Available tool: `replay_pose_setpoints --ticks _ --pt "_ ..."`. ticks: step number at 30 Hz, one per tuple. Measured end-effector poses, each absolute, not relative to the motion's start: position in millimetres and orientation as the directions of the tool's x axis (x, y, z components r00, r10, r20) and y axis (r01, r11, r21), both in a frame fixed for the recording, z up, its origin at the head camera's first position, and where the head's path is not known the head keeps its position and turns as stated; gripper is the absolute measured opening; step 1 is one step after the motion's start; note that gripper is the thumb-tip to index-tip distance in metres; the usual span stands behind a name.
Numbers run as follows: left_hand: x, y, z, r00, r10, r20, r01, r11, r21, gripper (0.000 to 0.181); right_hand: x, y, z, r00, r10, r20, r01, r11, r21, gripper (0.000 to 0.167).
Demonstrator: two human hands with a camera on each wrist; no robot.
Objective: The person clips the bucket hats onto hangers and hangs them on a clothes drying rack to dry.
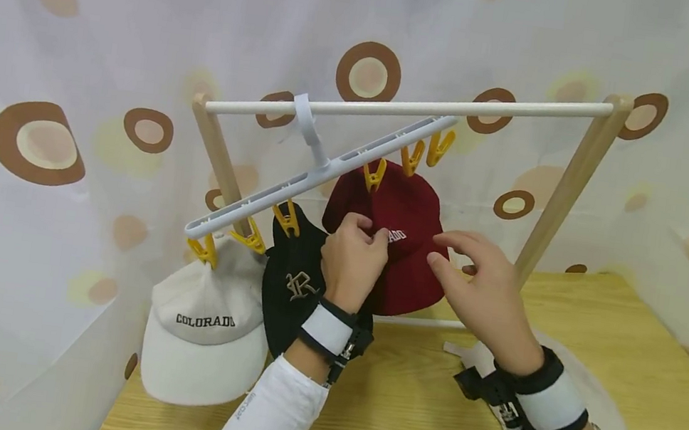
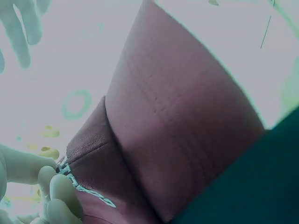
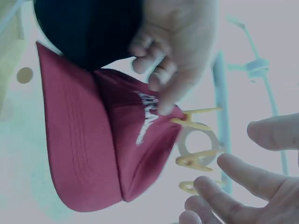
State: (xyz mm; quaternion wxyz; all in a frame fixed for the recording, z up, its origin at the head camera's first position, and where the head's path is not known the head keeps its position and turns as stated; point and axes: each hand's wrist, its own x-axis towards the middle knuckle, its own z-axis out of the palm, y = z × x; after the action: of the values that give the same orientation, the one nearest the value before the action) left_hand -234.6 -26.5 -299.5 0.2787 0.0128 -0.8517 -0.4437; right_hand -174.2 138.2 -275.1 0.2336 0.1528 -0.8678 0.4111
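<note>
A dark red cap (image 1: 413, 202) with white lettering hangs from a yellow clip (image 1: 374, 174) on a pale hanger (image 1: 324, 169). My left hand (image 1: 354, 255) is at the front of this cap, its fingers loosely curled by the lettering and partly covering it. No pinched fabric shows. To the right of the cap, my right hand (image 1: 480, 289) stands apart from it, thumb and fingers spread with nothing between them. A black cap (image 1: 296, 266) and a white cap (image 1: 210, 306) hang from clips on the hanger's lower left half. My left arm hides part of the black cap.
The tilted hanger hooks over a white rail (image 1: 461, 107) with wooden legs (image 1: 574, 186). Two yellow clips (image 1: 412, 157) on its higher right end hold nothing. An off-white cloth item (image 1: 589, 381) lies on the wooden table (image 1: 411, 410) beneath my right forearm. A patterned curtain (image 1: 115, 36) hangs behind.
</note>
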Motion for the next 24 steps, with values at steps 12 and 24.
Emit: replay_pose_setpoints --ticks 12,24 --pt "-214 -22 -312 -0.847 -0.217 0.486 0.286 0.584 0.76 0.019 -124 189 -298 -0.848 0.088 0.522 -0.369 0.61 -0.701 0.033" --pt "-185 -1 -330 -0.832 -0.092 0.547 0.436 0.501 0.748 0.009 -82 237 -325 -0.899 0.239 0.369 -0.156 0.611 -0.776 0.038"
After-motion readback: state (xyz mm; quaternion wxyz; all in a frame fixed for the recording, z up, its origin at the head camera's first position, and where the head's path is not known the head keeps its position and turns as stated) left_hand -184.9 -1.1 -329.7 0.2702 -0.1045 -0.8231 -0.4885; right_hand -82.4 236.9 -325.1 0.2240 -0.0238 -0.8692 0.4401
